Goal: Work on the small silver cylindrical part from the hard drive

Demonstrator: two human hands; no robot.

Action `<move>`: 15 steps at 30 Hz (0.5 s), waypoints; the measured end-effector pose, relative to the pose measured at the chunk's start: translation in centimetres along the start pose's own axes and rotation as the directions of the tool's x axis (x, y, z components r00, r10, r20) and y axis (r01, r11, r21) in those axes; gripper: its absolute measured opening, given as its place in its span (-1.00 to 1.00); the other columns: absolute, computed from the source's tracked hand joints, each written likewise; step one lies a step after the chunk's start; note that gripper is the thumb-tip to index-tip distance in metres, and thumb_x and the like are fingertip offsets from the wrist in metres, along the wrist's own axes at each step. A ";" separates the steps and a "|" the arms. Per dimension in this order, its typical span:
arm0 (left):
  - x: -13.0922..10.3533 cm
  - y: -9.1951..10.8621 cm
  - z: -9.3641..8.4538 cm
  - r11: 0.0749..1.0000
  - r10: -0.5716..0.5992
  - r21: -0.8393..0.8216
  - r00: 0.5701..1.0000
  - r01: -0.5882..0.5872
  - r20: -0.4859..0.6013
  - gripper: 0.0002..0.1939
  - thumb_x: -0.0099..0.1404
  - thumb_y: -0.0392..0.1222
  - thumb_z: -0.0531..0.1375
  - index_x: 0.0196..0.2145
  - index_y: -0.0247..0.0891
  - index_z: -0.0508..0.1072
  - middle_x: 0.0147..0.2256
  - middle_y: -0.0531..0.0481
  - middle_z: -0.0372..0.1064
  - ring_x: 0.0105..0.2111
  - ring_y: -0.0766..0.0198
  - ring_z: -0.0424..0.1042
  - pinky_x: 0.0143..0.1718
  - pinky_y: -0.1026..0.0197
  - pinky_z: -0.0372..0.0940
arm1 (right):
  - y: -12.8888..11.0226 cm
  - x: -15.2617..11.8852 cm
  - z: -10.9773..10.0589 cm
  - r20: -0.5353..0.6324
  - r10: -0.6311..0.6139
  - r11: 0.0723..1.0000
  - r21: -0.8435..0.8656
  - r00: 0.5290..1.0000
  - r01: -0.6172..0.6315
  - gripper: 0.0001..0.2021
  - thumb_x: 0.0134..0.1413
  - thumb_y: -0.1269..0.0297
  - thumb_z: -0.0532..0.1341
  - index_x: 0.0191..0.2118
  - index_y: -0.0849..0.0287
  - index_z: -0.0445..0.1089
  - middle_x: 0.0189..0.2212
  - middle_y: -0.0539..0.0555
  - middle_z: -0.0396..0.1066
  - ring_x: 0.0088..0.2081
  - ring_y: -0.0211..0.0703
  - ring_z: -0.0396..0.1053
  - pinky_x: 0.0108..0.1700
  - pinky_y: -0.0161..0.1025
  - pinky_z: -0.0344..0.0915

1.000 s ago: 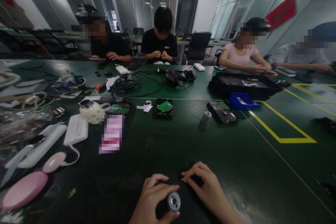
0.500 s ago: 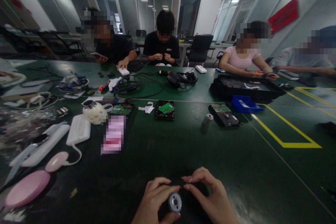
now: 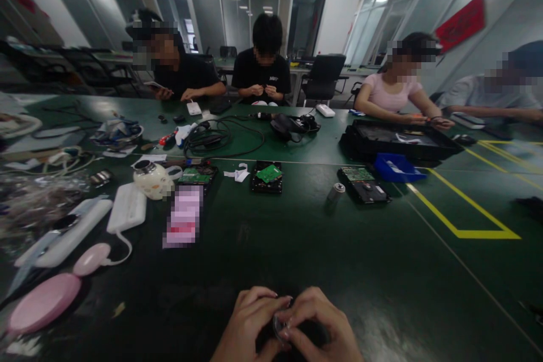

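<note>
Grey cylinder [image 3: 276,327] is gripped by the left hand [image 3: 248,322]. Its end seems to be worked by the right hand [image 3: 324,317], though what's pinched can't be told; steadiness is probably needed.

L hand [image 3: 246,321] at btm ctr of frame, knuckles up, fingers bent fwd & thumb curled under, approx. a C-shaped grip. R hand [image 3: 328,319] alongside, slightly R of btm ctr, angled in twd L hand; index & thumb bent, tips nearly tog., right by L fingertips. Both hands lean inward; wrists near btm edge, partly cut off.
</note>
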State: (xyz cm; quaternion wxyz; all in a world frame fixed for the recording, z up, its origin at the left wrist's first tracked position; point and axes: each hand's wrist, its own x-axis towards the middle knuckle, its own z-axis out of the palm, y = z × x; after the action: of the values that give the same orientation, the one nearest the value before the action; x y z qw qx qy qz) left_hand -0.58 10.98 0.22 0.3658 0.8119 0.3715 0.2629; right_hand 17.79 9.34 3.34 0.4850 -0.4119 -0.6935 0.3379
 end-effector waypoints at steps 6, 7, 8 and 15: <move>0.0 0.1 -0.2 1.000 0.029 -0.004 0.999 -0.029 0.016 -0.53 0.20 -0.37 0.25 0.09 -0.28 0.39 -0.07 -0.17 0.48 -0.06 -0.02 0.37 -0.08 -0.04 0.35 | -0.2 -0.1 -0.1 0.014 -0.009 0.999 -0.053 1.000 0.010 -0.74 -0.07 0.54 0.33 -0.26 0.05 0.41 -0.37 0.00 0.52 -0.33 -0.15 0.47 -0.30 -0.28 0.40; 0.0 0.1 -0.3 0.999 0.033 -0.003 0.999 -0.033 0.021 -0.52 0.19 -0.38 0.25 0.09 -0.28 0.39 -0.07 -0.17 0.48 -0.06 -0.02 0.37 -0.09 -0.05 0.35 | -0.2 -0.2 -0.1 0.017 0.003 0.998 -0.056 1.000 -0.002 -0.70 -0.07 0.55 0.32 -0.23 0.05 0.40 -0.35 0.00 0.52 -0.32 -0.15 0.48 -0.29 -0.27 0.40; 0.0 0.1 -0.2 0.999 0.032 -0.001 0.999 -0.032 0.025 -0.50 0.18 -0.40 0.25 0.10 -0.27 0.38 -0.07 -0.17 0.48 -0.07 -0.02 0.37 -0.10 -0.05 0.35 | -0.2 -0.3 -0.1 0.013 0.009 0.998 -0.057 1.000 -0.008 -0.66 -0.08 0.57 0.30 -0.18 0.03 0.38 -0.34 0.00 0.52 -0.31 -0.14 0.48 -0.26 -0.25 0.40; -0.1 -0.2 -0.1 1.000 0.021 0.009 0.999 -0.022 0.045 -0.43 0.13 -0.46 0.26 0.10 -0.25 0.38 -0.06 -0.15 0.48 -0.05 -0.03 0.35 -0.09 -0.05 0.33 | -0.3 -0.5 -0.3 -0.009 0.007 0.999 -0.050 1.000 -0.007 -0.50 -0.11 0.58 0.22 -0.02 -0.01 0.25 -0.40 -0.05 0.47 -0.31 -0.15 0.47 -0.16 -0.21 0.39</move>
State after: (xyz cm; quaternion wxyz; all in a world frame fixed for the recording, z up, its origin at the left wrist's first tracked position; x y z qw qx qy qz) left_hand -0.72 11.02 0.12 0.3672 0.8233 0.3557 0.2466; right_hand 18.05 8.81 3.49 0.4764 -0.4278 -0.6983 0.3201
